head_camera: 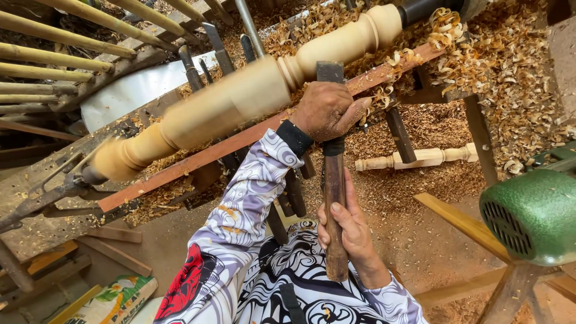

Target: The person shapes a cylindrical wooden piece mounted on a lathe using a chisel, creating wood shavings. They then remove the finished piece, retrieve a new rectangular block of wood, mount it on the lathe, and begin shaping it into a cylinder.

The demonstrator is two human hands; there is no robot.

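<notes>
A pale wooden spindle (240, 96) is mounted on a lathe and runs from lower left to upper right, blurred as if spinning. A long chisel with a brown wooden handle (334, 198) points up at it, its metal blade (329, 72) touching the spindle near a turned bead. My left hand (327, 111) grips the chisel near the blade and rests on the reddish tool rest (204, 157). My right hand (351, 231) holds the lower end of the handle, close to my patterned shirt.
Wood shavings (510, 66) cover the lathe bed and floor. A finished turned spindle (420, 158) lies below. A green motor (534, 210) sits at right on a wooden frame. Bamboo poles (54, 57) lie at upper left, spare chisels (207, 60) behind the lathe.
</notes>
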